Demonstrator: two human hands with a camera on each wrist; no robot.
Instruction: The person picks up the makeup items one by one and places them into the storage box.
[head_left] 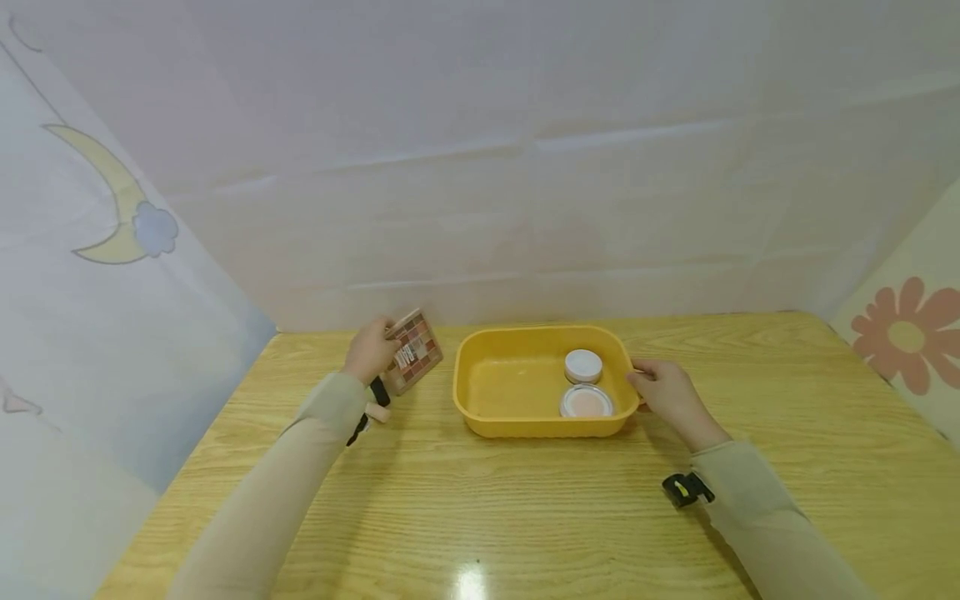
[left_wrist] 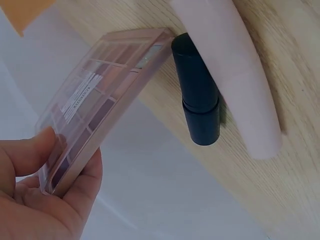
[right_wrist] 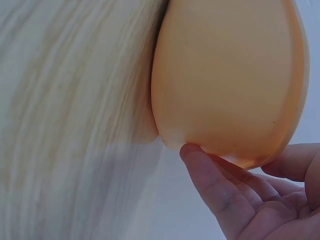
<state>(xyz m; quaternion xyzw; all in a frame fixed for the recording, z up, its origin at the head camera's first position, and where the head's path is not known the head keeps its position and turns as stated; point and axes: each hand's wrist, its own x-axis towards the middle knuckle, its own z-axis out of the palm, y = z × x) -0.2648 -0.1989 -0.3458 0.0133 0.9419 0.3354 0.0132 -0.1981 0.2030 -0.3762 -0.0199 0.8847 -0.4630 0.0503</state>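
Note:
My left hand (head_left: 371, 353) pinches an eyeshadow palette (head_left: 414, 350) by one edge, thumb on its clear lid and fingers beneath. In the left wrist view the palette (left_wrist: 95, 95) is tilted, its far end close to a black tube (left_wrist: 200, 95) and a pale pink tube (left_wrist: 240, 75) on the table. My right hand (head_left: 667, 396) grips the right end of a yellow basin (head_left: 510, 427), thumb at the rim and fingers under it. Inside the basin, at its right side, lie a white-lidded jar (head_left: 583, 365) and a round clear-rimmed container (head_left: 587, 402).
The wooden table (head_left: 465, 500) runs back to a pale cloth wall (head_left: 480, 208). Side cloths carry a moon print (head_left: 123, 196) at left and a flower print (head_left: 907, 333) at right.

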